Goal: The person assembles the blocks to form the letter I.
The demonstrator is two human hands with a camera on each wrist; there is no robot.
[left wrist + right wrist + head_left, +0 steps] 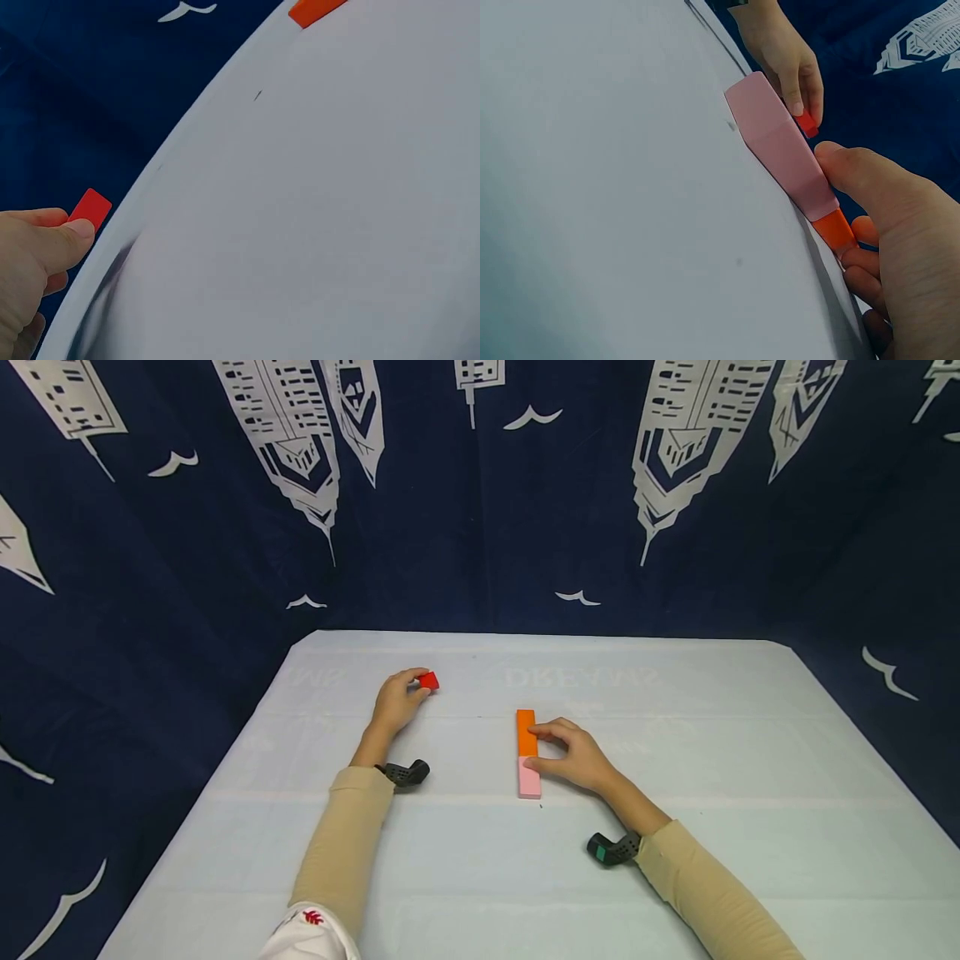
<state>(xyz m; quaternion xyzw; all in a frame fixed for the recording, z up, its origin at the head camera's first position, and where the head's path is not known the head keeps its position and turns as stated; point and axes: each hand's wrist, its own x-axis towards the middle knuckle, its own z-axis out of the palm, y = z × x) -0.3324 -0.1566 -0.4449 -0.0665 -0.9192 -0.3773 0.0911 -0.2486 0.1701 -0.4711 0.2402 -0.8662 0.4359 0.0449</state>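
Observation:
A small red block (pixel 430 681) is pinched between the thumb and fingers of the left hand (pixel 397 700), toward the far left of the table. In the left wrist view one flat rectangular face of the red block (pixel 91 208) shows above the thumb. An orange block (pixel 527 732) and a pink block (pixel 528 781) lie end to end near the middle, the orange one farther away. From their right side the right hand (pixel 577 756) touches them, thumb at the pink block (pixel 780 146) and fingers by the orange block (pixel 835 230). The fingers are loosely bent.
A white cloth (pixel 465 860) covers the table, and a dark blue printed curtain (pixel 480 527) hangs behind its far edge. Each wrist wears a black camera mount, the left one (pixel 407 773) and the right one (pixel 611 849) both just above the cloth.

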